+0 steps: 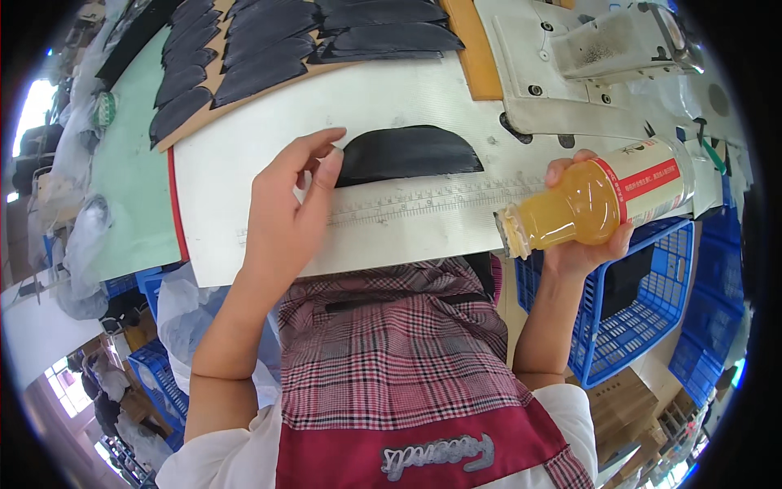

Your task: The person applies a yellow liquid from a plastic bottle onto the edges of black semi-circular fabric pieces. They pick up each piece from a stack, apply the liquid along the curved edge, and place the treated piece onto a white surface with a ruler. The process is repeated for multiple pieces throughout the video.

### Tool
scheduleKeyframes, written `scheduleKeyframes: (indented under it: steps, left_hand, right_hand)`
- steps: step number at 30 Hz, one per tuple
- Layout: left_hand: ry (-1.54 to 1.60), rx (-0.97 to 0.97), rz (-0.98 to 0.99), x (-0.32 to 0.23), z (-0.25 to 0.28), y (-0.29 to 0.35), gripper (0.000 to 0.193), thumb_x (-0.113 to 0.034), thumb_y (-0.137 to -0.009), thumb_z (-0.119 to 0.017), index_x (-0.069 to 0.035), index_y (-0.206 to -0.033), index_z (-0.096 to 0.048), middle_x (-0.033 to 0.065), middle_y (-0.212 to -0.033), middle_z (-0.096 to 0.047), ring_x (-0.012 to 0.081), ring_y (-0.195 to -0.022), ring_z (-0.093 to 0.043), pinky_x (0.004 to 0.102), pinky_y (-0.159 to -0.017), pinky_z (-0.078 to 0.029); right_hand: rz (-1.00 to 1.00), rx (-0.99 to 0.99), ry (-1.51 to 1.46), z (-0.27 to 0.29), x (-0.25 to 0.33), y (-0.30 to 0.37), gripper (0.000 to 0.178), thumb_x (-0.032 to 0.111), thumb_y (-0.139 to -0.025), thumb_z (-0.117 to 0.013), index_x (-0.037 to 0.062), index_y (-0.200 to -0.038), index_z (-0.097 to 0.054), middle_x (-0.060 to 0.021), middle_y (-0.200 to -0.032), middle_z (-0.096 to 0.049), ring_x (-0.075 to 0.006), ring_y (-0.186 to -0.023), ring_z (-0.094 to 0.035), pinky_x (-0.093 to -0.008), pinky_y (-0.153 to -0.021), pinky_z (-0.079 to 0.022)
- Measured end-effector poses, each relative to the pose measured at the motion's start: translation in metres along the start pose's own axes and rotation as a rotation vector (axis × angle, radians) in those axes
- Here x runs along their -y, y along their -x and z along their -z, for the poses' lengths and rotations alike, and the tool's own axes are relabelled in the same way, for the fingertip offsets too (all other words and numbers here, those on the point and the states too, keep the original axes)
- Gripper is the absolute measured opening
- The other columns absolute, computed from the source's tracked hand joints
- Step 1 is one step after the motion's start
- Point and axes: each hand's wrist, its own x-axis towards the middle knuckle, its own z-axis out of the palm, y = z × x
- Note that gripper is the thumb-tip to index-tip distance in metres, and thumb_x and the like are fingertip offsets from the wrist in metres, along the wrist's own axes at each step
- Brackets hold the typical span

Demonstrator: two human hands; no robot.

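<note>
A bottle of yellow liquid [582,204] with a white and red label lies tilted in my right hand [577,254], whose fingers wrap round it. Its crusted mouth points left, over the table's front edge. On the white work surface [407,236] lies a flat black half-moon piece [411,155], just behind a printed ruler scale. At this piece's left end is my left hand [285,196], thumb and forefinger curved with a small gap between them. Nothing shows in its grip. Whether the thumb touches the piece I cannot tell.
Rows of similar black pieces [269,49] lie on a brown board at the back left. A wooden strip [474,49] and a pale machine [611,45] stand at the back right. Blue plastic baskets [627,334] sit below the table at the right.
</note>
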Motion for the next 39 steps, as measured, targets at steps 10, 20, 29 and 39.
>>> scheduleKeyframes:
  steps: [10, 20, 29, 39]
  left_hand:
    - [0.147, 0.063, 0.208, 0.007, 0.009, 0.000, 0.014, -0.010, -0.082, -0.059, 0.002, -0.089, -0.062, 0.0051, -0.078, -0.063, 0.0078, -0.065, -0.055, 0.0211, -0.061, -0.042]
    - [0.050, 0.036, -0.017, -0.004, 0.019, 0.001, 0.010, -0.009, -0.083, -0.058, 0.001, -0.083, -0.057, 0.0014, -0.077, -0.057, 0.0069, -0.073, -0.051, 0.0203, -0.068, -0.039]
    - [-0.184, -0.063, -0.105, -0.008, 0.020, -0.001, 0.008, -0.007, -0.078, -0.060, 0.000, -0.079, -0.055, 0.0036, -0.074, -0.054, 0.0119, -0.067, -0.047, 0.0241, -0.065, -0.039]
    - [-0.114, -0.003, -0.185, -0.004, 0.009, -0.001, 0.009, -0.007, -0.081, -0.056, 0.002, -0.081, -0.053, 0.0080, -0.076, -0.059, 0.0147, -0.074, -0.055, 0.0258, -0.073, -0.042]
  right_hand:
    - [-0.037, 0.114, -0.015, 0.003, -0.002, -0.003, 0.079, 0.061, -0.073, -0.052, 0.0001, -0.122, -0.039, -0.0154, -0.106, -0.047, -0.0277, -0.081, -0.052, -0.0298, -0.065, -0.046]
    - [-0.129, 0.237, -0.047, -0.008, -0.009, -0.001, 0.081, 0.061, -0.063, -0.063, 0.0015, -0.116, -0.044, -0.0116, -0.101, -0.051, -0.0279, -0.084, -0.058, -0.0452, -0.074, -0.047]
    - [-0.243, 0.319, -0.044, -0.030, -0.019, 0.013, 0.072, 0.054, -0.057, -0.072, 0.0022, -0.103, -0.053, -0.0081, -0.085, -0.056, -0.0265, -0.077, -0.061, -0.0625, -0.086, -0.039]
    - [-0.276, 0.366, -0.012, -0.036, -0.016, 0.016, 0.065, 0.041, -0.063, -0.072, -0.0026, -0.107, -0.051, -0.0290, -0.112, -0.053, -0.0260, -0.087, -0.060, -0.0343, -0.073, -0.050]
